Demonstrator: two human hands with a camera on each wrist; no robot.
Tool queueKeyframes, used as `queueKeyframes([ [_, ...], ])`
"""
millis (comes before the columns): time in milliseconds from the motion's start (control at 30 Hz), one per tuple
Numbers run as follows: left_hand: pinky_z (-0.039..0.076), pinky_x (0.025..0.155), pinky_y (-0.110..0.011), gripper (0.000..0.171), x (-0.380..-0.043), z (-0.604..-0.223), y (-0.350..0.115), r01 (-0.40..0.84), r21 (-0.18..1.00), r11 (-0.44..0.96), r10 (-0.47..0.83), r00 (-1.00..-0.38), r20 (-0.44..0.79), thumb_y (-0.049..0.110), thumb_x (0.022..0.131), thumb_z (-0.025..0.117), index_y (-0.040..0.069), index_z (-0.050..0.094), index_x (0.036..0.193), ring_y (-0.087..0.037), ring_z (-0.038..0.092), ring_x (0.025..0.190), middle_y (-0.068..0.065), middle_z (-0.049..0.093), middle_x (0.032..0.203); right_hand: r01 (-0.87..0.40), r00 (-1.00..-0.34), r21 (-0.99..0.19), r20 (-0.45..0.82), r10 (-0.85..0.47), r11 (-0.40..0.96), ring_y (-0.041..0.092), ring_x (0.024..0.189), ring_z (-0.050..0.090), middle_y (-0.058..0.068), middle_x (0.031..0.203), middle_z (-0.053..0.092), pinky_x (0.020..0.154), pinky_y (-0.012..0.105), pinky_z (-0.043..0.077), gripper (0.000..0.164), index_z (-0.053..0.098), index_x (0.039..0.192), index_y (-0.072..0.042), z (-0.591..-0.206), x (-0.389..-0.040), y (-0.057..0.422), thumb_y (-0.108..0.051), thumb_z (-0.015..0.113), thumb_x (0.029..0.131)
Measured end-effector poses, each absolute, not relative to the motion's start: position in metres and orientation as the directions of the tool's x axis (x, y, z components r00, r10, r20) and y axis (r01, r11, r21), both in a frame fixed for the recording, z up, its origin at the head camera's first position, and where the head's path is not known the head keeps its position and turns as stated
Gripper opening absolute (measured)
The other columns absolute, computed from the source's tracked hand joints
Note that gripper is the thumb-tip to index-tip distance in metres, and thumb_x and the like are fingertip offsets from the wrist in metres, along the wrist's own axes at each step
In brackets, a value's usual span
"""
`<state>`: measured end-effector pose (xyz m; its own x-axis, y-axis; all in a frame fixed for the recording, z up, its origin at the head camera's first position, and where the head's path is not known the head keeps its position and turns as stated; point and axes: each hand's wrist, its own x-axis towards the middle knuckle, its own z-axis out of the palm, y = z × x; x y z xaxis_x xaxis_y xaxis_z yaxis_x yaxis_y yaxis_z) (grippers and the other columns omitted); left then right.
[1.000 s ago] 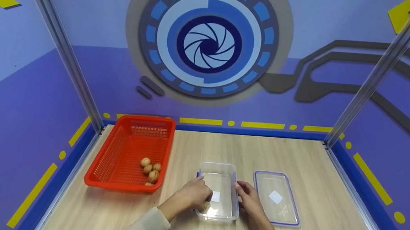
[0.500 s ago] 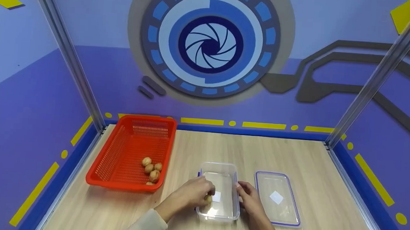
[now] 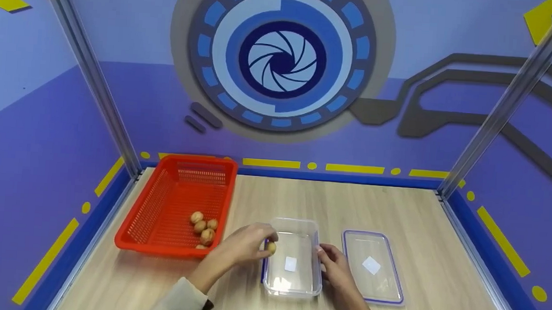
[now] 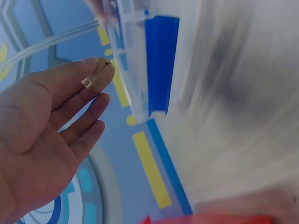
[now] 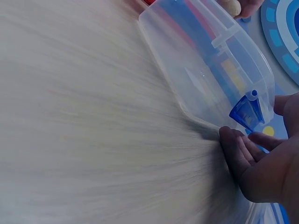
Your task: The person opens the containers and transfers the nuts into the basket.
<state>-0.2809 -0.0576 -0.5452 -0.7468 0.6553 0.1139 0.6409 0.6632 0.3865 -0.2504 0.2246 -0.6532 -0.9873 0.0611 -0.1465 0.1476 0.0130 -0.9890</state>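
My left hand (image 3: 245, 242) pinches a walnut (image 3: 271, 247) between thumb and fingers, at the left rim of a clear plastic food container (image 3: 292, 291). The left wrist view shows the walnut's brown shell (image 4: 103, 77) at the fingertips, beside the container's wall and blue side clip (image 4: 161, 65). On the container's right side, my right hand (image 3: 337, 266) grips the wall, thumb at the rim and fingers low outside near another blue clip (image 5: 247, 111). Inside the container only a white square label (image 3: 290, 263) shows.
A red perforated basket (image 3: 164, 251) stands to the left with several walnuts (image 3: 207, 237) in its near right corner. Right of the container, a clear lid with a blue-purple edge (image 3: 383, 284) lies flat on the wooden table (image 3: 442, 261). Printed panels and metal posts surround the table.
My left hand has come up from inside the container, moving left and away from me to the rim with the walnut. My right hand stays at the container's right side.
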Motion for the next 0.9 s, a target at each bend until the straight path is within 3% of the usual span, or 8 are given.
queueKeyframes([
  [267,0.057,0.099,-0.035,0.025,-0.282,-0.527,-0.085,0.544,0.513,0.663,0.564,-0.815,0.135,0.017,0.095,0.081,0.016,0.075,0.119,-0.016,0.065,0.110,0.002,0.072,0.117,0.156,-0.986,-0.987,-0.154,0.059,0.029,0.038,0.122,0.063,0.026,0.136,0.061,0.098,0.057,0.057,0.052,0.052,0.144,0.008,-0.655,-0.252,0.226,-0.030,0.060,0.110],
  [500,0.058,0.099,-0.039,0.029,-0.288,-0.514,-0.112,0.527,0.537,0.659,0.504,-0.839,0.204,0.018,0.094,0.083,0.013,0.073,0.121,-0.021,0.068,0.111,-0.002,0.072,0.118,0.168,-0.984,-0.985,-0.167,0.058,0.025,0.038,0.122,0.062,0.027,0.136,0.060,0.100,0.059,0.055,0.051,0.052,0.143,0.009,-0.657,-0.254,0.226,-0.029,0.059,0.110],
  [700,0.058,0.099,-0.044,0.032,-0.289,-0.511,-0.138,0.429,0.569,0.701,0.380,-0.901,0.211,0.021,0.093,0.085,0.017,0.072,0.122,-0.023,0.067,0.111,0.000,0.071,0.119,0.169,-0.984,-0.985,-0.167,0.061,0.021,0.037,0.124,0.062,0.026,0.138,0.061,0.103,0.058,0.054,0.053,0.053,0.144,0.007,-0.653,-0.252,0.225,-0.033,0.061,0.109],
  [900,0.057,0.101,-0.046,0.035,-0.294,-0.515,-0.167,0.375,0.631,0.679,0.264,-0.927,0.267,0.016,0.090,0.087,0.012,0.072,0.122,-0.024,0.067,0.111,-0.001,0.071,0.119,0.157,-0.986,-0.987,-0.155,0.060,0.021,0.036,0.123,0.062,0.025,0.138,0.061,0.101,0.055,0.056,0.054,0.055,0.142,0.006,-0.652,-0.250,0.226,-0.036,0.062,0.108],
])
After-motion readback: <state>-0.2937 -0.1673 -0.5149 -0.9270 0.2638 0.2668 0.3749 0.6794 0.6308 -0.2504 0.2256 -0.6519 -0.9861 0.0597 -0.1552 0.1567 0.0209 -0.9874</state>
